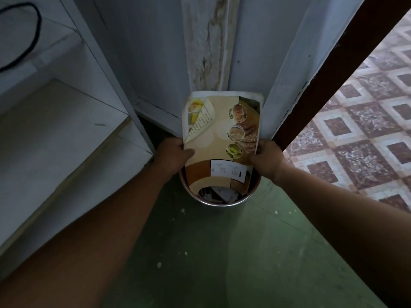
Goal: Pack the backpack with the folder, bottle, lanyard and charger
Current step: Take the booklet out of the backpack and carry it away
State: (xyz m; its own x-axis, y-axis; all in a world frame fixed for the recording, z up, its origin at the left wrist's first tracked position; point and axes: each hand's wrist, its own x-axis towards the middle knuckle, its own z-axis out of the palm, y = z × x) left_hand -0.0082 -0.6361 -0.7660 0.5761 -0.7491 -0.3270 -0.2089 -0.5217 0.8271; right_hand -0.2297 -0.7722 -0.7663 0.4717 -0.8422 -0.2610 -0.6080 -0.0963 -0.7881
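The left hand (178, 152) and right hand (266, 156) pinched opposite side edges of the glossy tan folder printed with food photos (222, 134), its lower end over a round metal-rimmed bin (222, 202); keeping both grips even should move it unbent.

Glossy printed paper folder (222, 138); shiny metal-rimmed bin (219, 202); matt green floor (222, 252); wall (206, 43) paint seemingly flaking.

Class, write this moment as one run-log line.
left hand: grips folder | right hand: grips folder | folder: over round bin | backpack: not in view
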